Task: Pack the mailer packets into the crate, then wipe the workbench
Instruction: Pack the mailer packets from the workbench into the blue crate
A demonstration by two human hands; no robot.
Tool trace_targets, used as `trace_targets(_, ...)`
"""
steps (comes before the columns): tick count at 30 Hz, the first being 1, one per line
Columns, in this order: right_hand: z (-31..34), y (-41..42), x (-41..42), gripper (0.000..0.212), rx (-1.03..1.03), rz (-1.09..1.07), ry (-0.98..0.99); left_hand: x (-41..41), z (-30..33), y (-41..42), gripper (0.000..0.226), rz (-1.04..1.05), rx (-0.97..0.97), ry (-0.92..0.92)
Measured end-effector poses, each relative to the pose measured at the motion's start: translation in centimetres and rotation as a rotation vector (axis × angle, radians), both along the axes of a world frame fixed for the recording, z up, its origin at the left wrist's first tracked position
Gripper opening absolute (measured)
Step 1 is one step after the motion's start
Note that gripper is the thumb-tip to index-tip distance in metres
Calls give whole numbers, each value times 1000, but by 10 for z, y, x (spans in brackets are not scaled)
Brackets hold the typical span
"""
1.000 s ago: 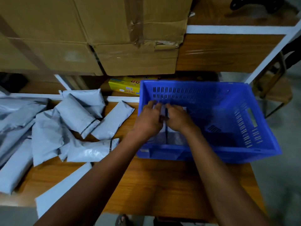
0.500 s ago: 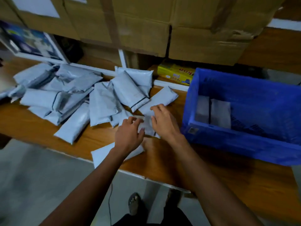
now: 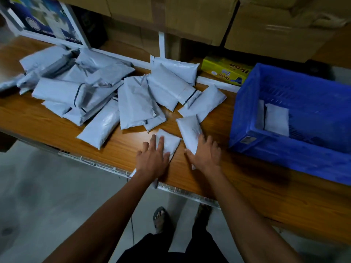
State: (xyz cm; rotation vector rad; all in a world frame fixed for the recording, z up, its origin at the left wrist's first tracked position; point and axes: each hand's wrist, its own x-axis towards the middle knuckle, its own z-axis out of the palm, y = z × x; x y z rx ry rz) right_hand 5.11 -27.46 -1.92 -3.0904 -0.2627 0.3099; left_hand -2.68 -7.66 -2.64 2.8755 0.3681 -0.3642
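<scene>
Several grey mailer packets (image 3: 91,92) lie heaped on the left half of the wooden workbench (image 3: 256,188). My left hand (image 3: 152,158) lies flat, fingers spread, on a packet (image 3: 170,142) near the front edge. My right hand (image 3: 206,155) rests with spread fingers on the near end of another packet (image 3: 190,130) just to its right. Neither hand has closed around its packet. The blue plastic crate (image 3: 296,154) stands at the right, with two packets (image 3: 276,119) upright against its left wall.
A yellow box (image 3: 226,70) lies behind the crate's left corner. Large cardboard cartons (image 3: 190,18) fill the shelf above the bench, and a framed poster (image 3: 45,21) leans at the back left. The bench's front edge runs just under my wrists; my feet show on the floor below.
My hands left the crate, where they set packets upright, and moved left to the bench. Since half a second ago they have spread flat over two packets near the front edge.
</scene>
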Motion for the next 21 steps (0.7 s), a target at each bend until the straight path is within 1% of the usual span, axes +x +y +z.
trace_targets(2, 1, 2, -12, 92, -21, -121, -10, 8, -1, -12, 81, 32, -7, -17)
trace_targets(4, 1, 5, -13, 92, 7, -156, -66, 9, -3, -24, 83, 1, -9, -88)
trace_targets(5, -1, 6, -11, 88, 47, -127, -91, 8, -4, -28, 82, -39, -8, -138)
trace_targets(7, -7, 6, -2, 81, 143, -2, -90, 4, -13, -34, 80, -106, -15, -207)
trace_targets(9, -16, 6, 6, 76, 202, 97, -56, 3, -23, -38, 80, -124, -27, -189)
trace_targets(10, -20, 7, 8, 75, 220, 105, -42, 3, -27, -40, 78, -115, -25, -172)
trace_targets(15, -29, 13, -1, 73, 187, 37, -98, 11, -27, -42, 71, -71, 6, -84)
trace_targets(19, -21, 11, -22, 75, 180, -28, -86, 9, -16, -36, 73, -119, 6, -3)
trace_targets(21, -14, 7, -34, 79, 203, -57, -66, 5, -6, -34, 72, -125, -20, -4)
